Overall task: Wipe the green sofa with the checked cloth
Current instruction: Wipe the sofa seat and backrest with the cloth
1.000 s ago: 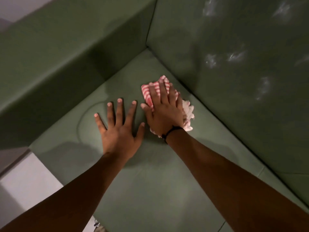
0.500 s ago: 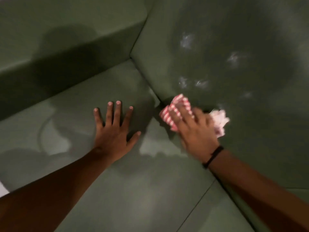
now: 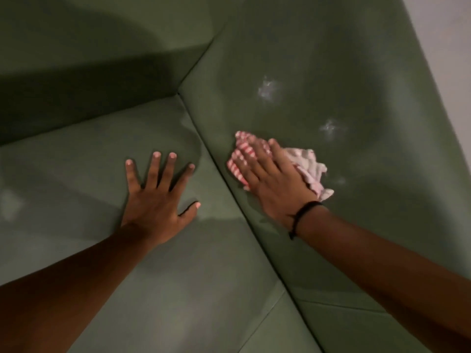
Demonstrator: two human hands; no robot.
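The right hand [image 3: 274,183] is pressing the checked cloth [image 3: 309,165] flat against the lower part of the green sofa [image 3: 331,59] backrest, just beside the seam where backrest and seat cushion [image 3: 84,174] are meeting; its grip is lying flat with fingers together over the bunched, red-and-white fabric, which is sticking out past the fingertips and beyond the hand's far side. A black band [image 3: 302,215] is circling that wrist. The left hand [image 3: 159,200] is resting palm-down on the seat cushion, its grip spread wide and holding nothing. Pale smudges [image 3: 267,89] are showing on the backrest above the cloth.
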